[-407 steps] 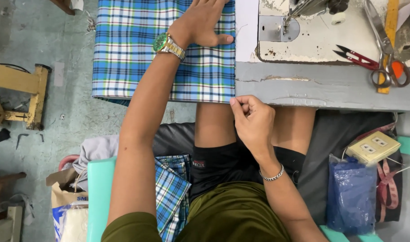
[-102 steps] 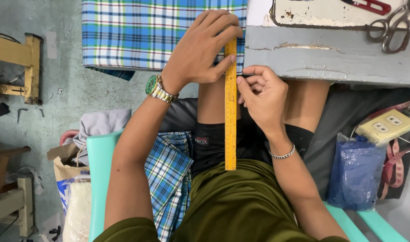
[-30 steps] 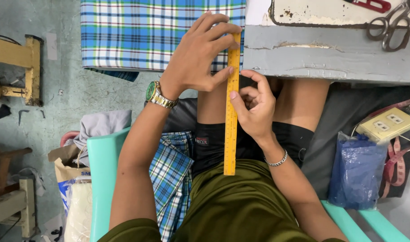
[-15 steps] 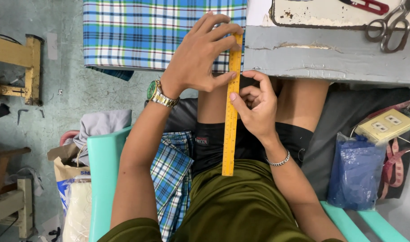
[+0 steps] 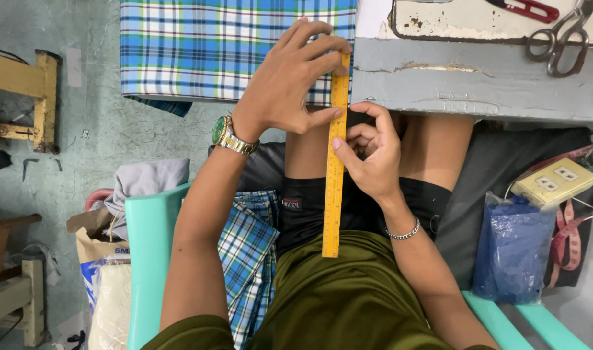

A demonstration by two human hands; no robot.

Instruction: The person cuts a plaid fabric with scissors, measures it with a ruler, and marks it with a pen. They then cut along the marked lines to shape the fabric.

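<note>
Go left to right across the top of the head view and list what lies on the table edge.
Blue plaid fabric → left hand → yellow ruler → red-handled snips → metal scissors.

A yellow ruler point(image 5: 334, 162) with dark markings. Blue, white and green plaid cloth point(image 5: 212, 48) on a grey counter point(image 5: 478, 81) with chipped paint. A second blue plaid piece point(image 5: 248, 253) beside a mint-green chair point(image 5: 150, 259). Olive-green shirt point(image 5: 348, 298), black shorts point(image 5: 367, 207). Gold wristwatch point(image 5: 228, 134) with a green face; silver bracelet point(image 5: 403, 232). Red-handled snips point(image 5: 526, 8), grey metal scissors point(image 5: 562, 42), blue plastic bag point(image 5: 513, 249).
</note>
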